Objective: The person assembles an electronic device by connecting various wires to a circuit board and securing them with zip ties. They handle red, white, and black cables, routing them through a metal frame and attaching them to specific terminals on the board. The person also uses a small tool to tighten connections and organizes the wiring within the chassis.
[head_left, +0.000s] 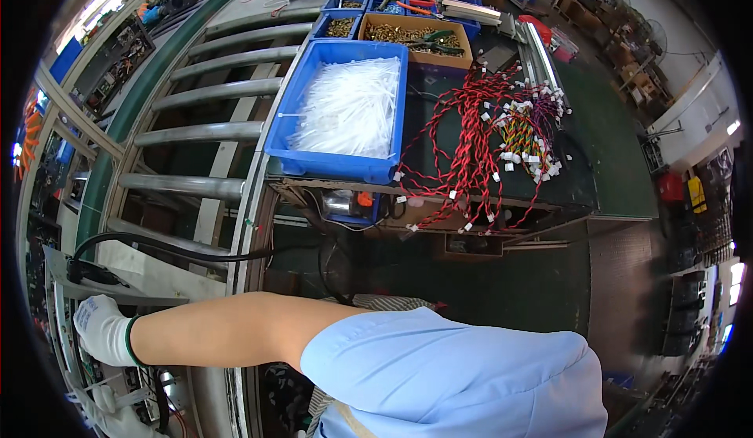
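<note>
My right arm, in a light blue short sleeve, reaches across to the left edge. Its hand, my right hand (103, 332), wears a white knit glove with a green cuff. It is beside a grey metal panel (110, 279); its fingers are turned away and hidden. My left hand (121, 421), also in a white glove, is at the lower left, close to a metal frame and dark cables (162, 399). Its fingers are small and distorted at the rim, so what they hold, if anything, cannot be made out. A thick black cable (180, 251) runs across the conveyor near the panel.
A roller conveyor (208, 132) stretches away on the left. On the bench are a blue bin (274, 136) of white cable ties (349, 105), a cardboard box (439, 60) of brass-coloured fasteners with pliers (435, 43), and red-black twisted wire harnesses (471, 140) hanging over the edge.
</note>
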Available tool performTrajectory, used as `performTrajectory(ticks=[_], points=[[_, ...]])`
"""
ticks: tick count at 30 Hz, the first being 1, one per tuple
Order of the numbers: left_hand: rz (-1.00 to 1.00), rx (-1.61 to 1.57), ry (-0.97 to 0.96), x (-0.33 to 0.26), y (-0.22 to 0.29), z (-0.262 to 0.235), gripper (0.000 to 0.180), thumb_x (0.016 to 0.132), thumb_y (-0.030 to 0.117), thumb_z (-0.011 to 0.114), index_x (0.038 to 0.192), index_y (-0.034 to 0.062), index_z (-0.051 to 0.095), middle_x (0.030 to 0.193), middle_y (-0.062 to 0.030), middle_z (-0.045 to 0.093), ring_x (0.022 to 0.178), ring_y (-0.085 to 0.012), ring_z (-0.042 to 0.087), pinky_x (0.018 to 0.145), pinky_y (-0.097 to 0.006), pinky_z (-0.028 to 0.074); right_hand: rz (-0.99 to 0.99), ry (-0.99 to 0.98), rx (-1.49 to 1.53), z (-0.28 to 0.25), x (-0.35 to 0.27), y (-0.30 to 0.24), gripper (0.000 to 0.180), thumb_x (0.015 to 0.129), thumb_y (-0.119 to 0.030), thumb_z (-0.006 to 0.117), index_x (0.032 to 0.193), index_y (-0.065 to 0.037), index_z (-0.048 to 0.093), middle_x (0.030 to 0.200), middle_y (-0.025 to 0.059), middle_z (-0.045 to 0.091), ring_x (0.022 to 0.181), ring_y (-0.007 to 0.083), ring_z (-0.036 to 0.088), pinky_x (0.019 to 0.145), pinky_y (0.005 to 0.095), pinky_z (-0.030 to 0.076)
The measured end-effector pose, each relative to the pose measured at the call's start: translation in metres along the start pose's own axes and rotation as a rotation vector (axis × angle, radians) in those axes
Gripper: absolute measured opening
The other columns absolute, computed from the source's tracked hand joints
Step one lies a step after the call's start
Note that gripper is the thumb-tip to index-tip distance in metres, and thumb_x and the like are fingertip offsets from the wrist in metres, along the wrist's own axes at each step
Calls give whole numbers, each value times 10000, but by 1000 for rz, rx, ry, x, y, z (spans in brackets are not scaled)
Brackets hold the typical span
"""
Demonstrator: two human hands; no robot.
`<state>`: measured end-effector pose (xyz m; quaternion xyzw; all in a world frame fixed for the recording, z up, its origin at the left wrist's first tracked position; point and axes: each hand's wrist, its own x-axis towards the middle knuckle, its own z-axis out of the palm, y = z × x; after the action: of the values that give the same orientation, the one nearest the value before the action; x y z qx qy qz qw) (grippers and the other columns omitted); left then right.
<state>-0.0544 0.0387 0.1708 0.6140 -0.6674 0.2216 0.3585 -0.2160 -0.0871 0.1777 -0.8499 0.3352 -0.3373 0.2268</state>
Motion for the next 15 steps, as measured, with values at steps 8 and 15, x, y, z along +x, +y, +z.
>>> performTrajectory(ticks=[8,15], points=[[-409,-918,-21,15,50,-3,820,738,-116,421,1529,23,254,765,43,273,650,-56,315,595,-156,251,202,149,389,21,5,-11,196,849,-209,615,893,-53,725,871,125,707,854,286,698,675,445,544],[-622,-1063,-28,6,88,-17,443,805,36,531,1247,19,513,702,13,475,638,-92,476,571,-205,416,-582,330,416,-59,-38,22,163,864,-191,535,794,-88,641,757,155,617,695,324,617,626,443,485]])
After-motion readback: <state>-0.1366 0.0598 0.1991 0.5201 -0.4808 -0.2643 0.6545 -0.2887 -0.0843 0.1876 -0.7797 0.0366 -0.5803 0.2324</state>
